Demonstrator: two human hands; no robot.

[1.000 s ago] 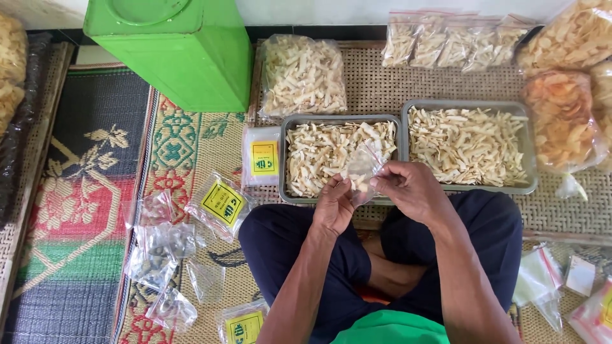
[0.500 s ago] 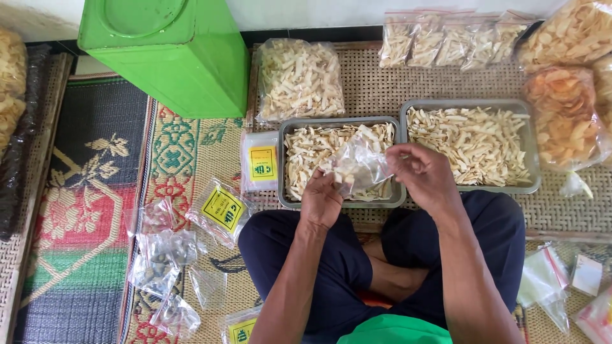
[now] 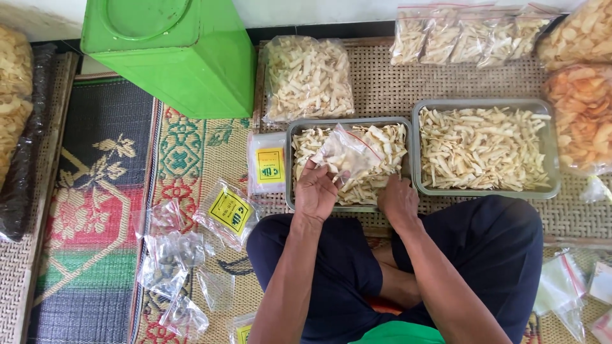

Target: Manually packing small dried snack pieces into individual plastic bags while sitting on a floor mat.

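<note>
1. Left hand (image 3: 315, 191) fingers pinch a small clear bag (image 3: 347, 151), held over the left tray (image 3: 290, 165).
2. Right hand (image 3: 398, 200) rests curled on the pale chips (image 3: 376, 181), at the bag's five o'clock; whether it grips any, I cannot tell.
3. The bag's long axis runs ten-to-four.
4. Second tray (image 3: 548, 153) sits at three o'clock.

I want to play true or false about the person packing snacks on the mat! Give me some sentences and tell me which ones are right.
1. The left hand holds a small clear bag. True.
2. The right hand rests in the right tray. False: it is at the left tray, among the pale chips.
3. The big tin is red. False: it is green.
4. Both trays hold pale chip sticks. True.
5. Empty bags with yellow labels lie on the mat. True.
</note>
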